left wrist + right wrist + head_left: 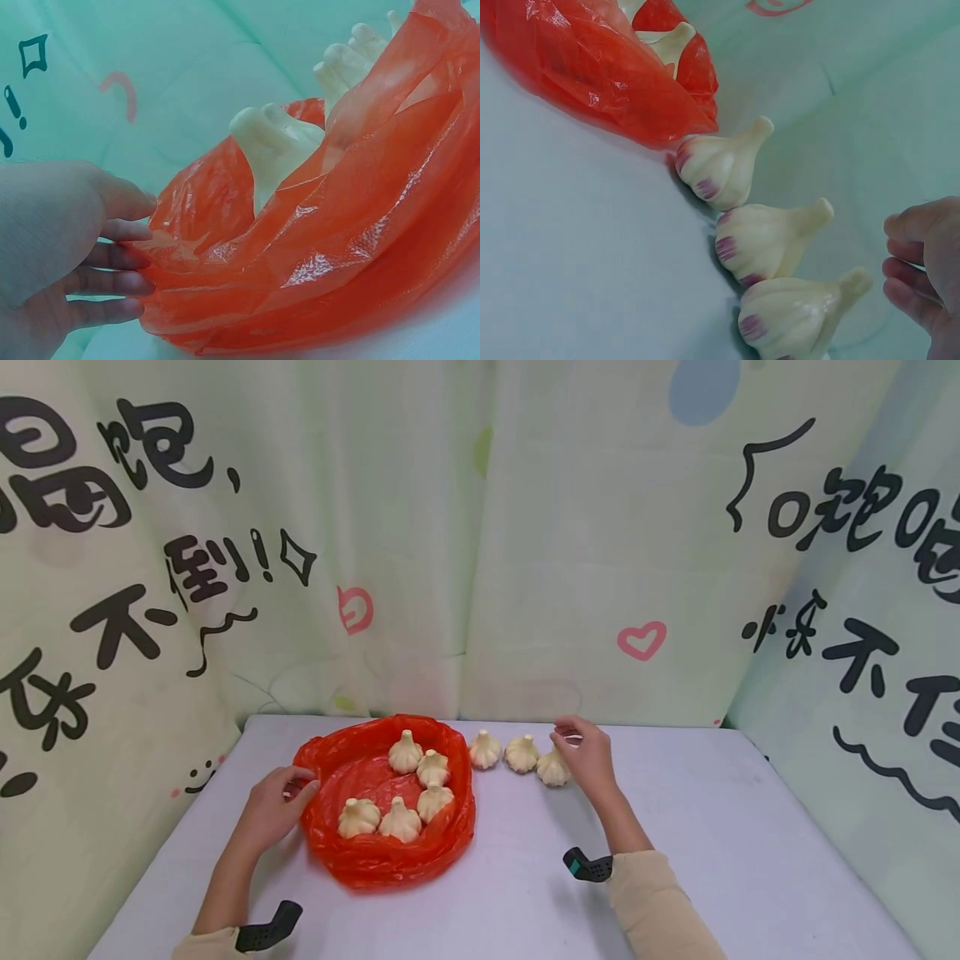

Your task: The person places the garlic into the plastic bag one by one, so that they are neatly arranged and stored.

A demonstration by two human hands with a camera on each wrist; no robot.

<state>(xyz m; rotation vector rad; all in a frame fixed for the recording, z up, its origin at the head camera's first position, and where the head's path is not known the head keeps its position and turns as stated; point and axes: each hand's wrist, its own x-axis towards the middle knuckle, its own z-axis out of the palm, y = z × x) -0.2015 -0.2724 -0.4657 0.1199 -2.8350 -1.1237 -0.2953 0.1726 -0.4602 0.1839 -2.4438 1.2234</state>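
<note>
A red plastic bag (390, 864) stands with its mouth spread wide, its rim crumpled. Several garlic bulbs (401, 820) lie inside it. At the bag's left rim, my left hand (276, 806) holds the thin plastic between thumb and fingertips; the left wrist view shows the fingers (112, 283) nearly straight. Right of the bag, three bulbs with purple-streaked bases stand in a row: one by the bag (718, 171), a middle one (765, 241) and an outer one (799, 319). My right hand (588, 756) hovers beside the outer bulb, fingers loosely bent, a gap between them and its stem.
A white table (517, 893) carries everything. Printed curtains (540, 568) with dark lettering and pink hearts enclose its back and both sides. Black bands with small devices sit on both wrists, the right one (588, 866) near the sleeve.
</note>
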